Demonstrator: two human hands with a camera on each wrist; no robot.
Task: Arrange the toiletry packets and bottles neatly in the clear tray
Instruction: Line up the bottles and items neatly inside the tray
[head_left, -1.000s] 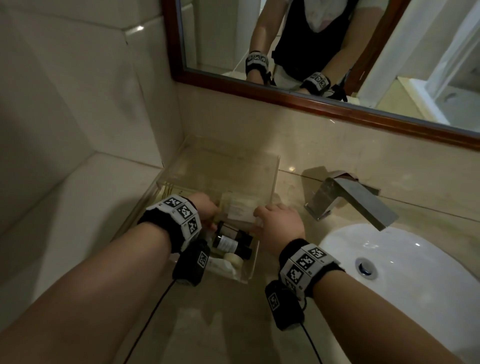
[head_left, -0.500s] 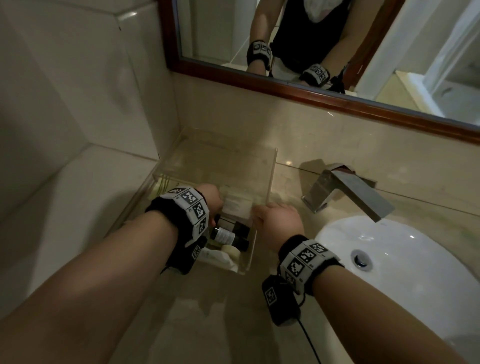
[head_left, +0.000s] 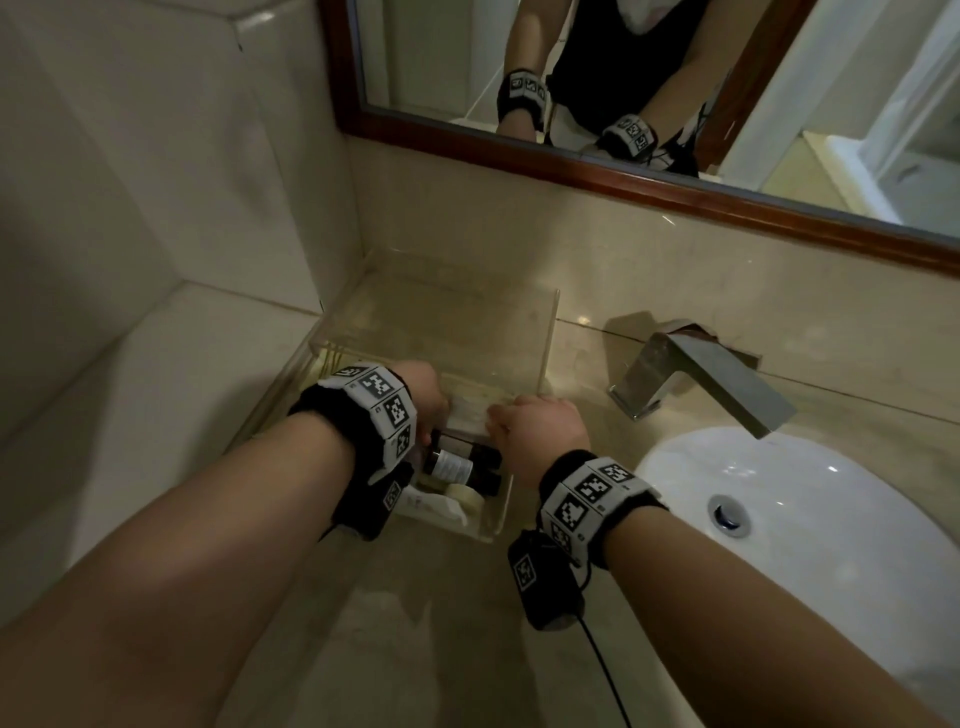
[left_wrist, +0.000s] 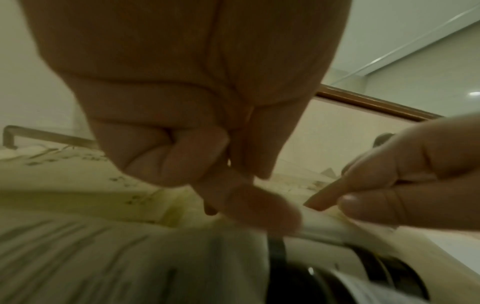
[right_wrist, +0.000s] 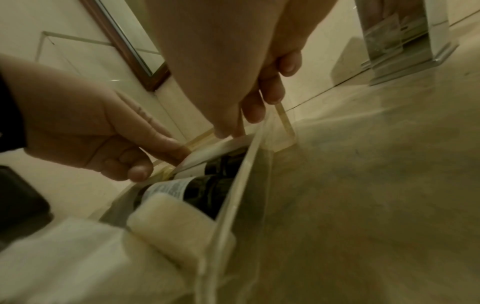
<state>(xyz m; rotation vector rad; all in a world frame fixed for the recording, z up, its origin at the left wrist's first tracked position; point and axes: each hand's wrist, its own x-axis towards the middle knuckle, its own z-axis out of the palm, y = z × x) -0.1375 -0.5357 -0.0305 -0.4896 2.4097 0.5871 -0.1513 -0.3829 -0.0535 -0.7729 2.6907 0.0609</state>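
Observation:
A clear tray (head_left: 546, 332) sits in the counter's left corner. At its near end lie two dark bottles (head_left: 457, 462), a round cream soap (head_left: 466, 497) and a white packet (head_left: 431, 506). Both hands are inside the tray over another white packet (head_left: 470, 413). My left hand (head_left: 426, 389) pinches its left end between index finger and thumb, the other fingers curled. My right hand (head_left: 535, 426) pinches its right end by the tray's right wall. In the right wrist view the held packet (right_wrist: 213, 150) lies over a dark bottle (right_wrist: 182, 189). The far half of the tray holds nothing I can make out.
A steel faucet (head_left: 696, 374) stands right of the tray, and a white sink basin (head_left: 831, 509) lies beyond it. A wood-framed mirror (head_left: 571, 171) hangs above the backsplash. Tiled walls close in the left side. Beige counter runs in front of the tray.
Both hands have stayed on the white packet in the tray. They have shifted only slightly, and the packet sits a little nearer the dark bottles.

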